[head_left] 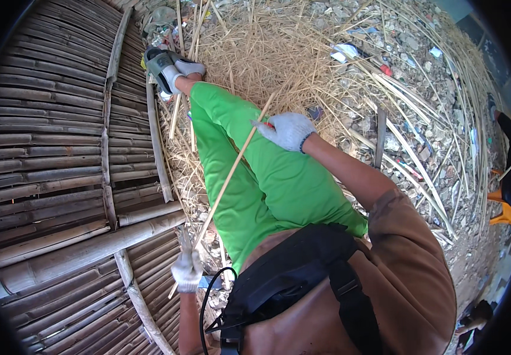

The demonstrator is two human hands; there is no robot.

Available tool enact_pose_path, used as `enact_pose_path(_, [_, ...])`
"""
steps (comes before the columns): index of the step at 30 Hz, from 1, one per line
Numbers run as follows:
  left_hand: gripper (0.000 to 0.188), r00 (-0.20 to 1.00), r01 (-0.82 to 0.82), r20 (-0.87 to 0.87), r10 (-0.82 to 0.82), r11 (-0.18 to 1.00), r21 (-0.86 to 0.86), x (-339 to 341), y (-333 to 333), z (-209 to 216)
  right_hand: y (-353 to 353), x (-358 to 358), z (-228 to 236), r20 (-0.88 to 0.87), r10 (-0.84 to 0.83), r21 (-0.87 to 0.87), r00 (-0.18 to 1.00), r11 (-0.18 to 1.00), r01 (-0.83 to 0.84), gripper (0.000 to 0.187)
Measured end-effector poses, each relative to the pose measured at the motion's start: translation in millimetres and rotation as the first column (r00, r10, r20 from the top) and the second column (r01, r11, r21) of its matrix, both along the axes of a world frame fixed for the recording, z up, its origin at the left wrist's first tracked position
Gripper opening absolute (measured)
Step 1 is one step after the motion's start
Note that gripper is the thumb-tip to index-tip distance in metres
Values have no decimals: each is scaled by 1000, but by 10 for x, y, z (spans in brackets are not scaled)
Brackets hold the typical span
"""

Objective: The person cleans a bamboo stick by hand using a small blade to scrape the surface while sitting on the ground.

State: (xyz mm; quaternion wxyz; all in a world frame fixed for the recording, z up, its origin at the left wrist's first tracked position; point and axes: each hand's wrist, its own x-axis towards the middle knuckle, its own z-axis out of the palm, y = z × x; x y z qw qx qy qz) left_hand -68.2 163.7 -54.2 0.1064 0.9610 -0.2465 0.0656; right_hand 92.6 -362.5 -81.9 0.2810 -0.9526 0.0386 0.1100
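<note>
A long, pale bamboo strip (226, 182) slants across my green trousers, from the lower left to the upper middle. My left hand (186, 272), in a whitish work glove, is closed around its lower end. Near the upper end is my gloved right hand (289, 131), closed on a small knife (258, 123). Its greyish tip lies against or just over the strip, and a bit of red shows between my fingers. The glove hides most of the knife. I cannot tell whether the right fingers also touch the strip.
To my left stands a slatted bamboo panel (48, 142) with a thick pole (84, 248) across it. Straw and shavings (255, 53) cover the ground ahead. Rubble, litter and long bamboo strips (406, 160) lie on the right. Another person (508, 154) is at the right edge, beside something orange (504, 208).
</note>
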Motion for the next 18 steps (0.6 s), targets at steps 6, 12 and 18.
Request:
enact_pose_path(6, [32,993,-116,43,111,981,156,-794,1304,-3,-45,-74,-18,34,-108,95,994,990,105,77])
enact_pose_path(12, [41,982,-185,-68,177,973,-137,-563,744,-217,-128,-75,-86,167,-389,357,906,881,312,75])
enact_pose_path(18, [40,934,-108,-357,5,957,-271,529,-1235,50,-189,-89,213,167,-250,245,954,948,205,74])
